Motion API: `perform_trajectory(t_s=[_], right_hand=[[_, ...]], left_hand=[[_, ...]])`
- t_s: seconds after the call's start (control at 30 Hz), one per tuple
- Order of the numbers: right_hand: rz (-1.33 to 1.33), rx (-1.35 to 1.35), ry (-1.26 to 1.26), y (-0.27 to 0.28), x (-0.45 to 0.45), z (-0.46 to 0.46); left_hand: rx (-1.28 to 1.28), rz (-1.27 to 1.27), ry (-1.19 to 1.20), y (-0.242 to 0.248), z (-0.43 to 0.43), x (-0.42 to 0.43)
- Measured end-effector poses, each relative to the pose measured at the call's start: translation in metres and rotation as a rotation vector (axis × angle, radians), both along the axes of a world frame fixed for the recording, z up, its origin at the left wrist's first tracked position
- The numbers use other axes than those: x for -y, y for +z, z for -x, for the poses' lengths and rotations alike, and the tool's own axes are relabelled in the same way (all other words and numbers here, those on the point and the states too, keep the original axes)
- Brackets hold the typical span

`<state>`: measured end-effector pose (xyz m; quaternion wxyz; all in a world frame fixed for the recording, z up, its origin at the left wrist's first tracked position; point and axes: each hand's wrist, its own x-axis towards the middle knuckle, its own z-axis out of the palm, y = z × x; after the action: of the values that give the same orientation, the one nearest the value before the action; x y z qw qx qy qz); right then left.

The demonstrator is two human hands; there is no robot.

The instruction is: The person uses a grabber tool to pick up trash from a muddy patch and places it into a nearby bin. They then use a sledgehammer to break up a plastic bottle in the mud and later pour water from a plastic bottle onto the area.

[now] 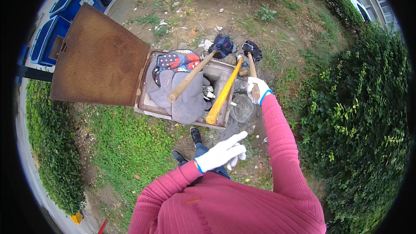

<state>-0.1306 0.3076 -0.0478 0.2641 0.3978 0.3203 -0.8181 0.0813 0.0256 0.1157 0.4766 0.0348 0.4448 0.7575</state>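
My right hand, in a white knitted glove, grips the near end of a wooden pole. The pole's far end meets a bundle of dark cloth on the ground, like a mop head. My left hand, also gloved, is in front of my torso with fingers apart and nothing in it. Two more poles slant over an open box-shaped basin: a thick wooden one and a yellow one. Grey fabric and a patterned cloth drape over the basin's left part.
A rusty metal lid stands swung back on the basin's left side. Another dark cloth bundle lies behind the basin. A clear plastic bag or container sits at its right. Hedges flank the right; blue bins stand back left.
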Motion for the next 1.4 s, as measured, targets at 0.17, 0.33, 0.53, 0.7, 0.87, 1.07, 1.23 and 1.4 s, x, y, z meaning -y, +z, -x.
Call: perform_trajectory(t_s=[0.17, 0.33, 0.53, 0.7, 0.87, 1.07, 1.23, 1.4], right_hand=[[-0.039, -0.075, 0.108, 0.069, 0.004, 0.055], [-0.224, 0.020, 0.412, 0.046, 0.072, 0.045], [-0.524, 0.088, 1.011, 0.017, 0.107, 0.031], [-0.434, -0.094, 0.971, 0.013, 0.096, 0.043], [-0.254, -0.082, 0.537, -0.013, 0.102, 0.056], [0.260, 0.310, 0.239, -0.083, 0.130, 0.084], [0.434, 0.453, 0.119, -0.128, 0.165, 0.101], [0.375, 0.285, -0.245, -0.150, 0.176, 0.120]], left_hand=[[-0.046, 0.174, -0.180, 0.015, -0.012, 0.039], [0.111, 0.381, 0.067, -0.013, -0.019, 0.121], [0.272, 0.453, 0.631, -0.071, 0.003, 0.202], [0.436, 0.197, 0.825, -0.084, 0.079, 0.202], [0.567, 0.135, 0.566, -0.083, 0.146, 0.175], [0.724, 0.132, 0.262, -0.108, 0.200, 0.148], [0.342, 0.109, 0.130, -0.088, 0.202, 0.118], [0.365, 0.354, 0.101, 0.013, 0.160, 0.120]])
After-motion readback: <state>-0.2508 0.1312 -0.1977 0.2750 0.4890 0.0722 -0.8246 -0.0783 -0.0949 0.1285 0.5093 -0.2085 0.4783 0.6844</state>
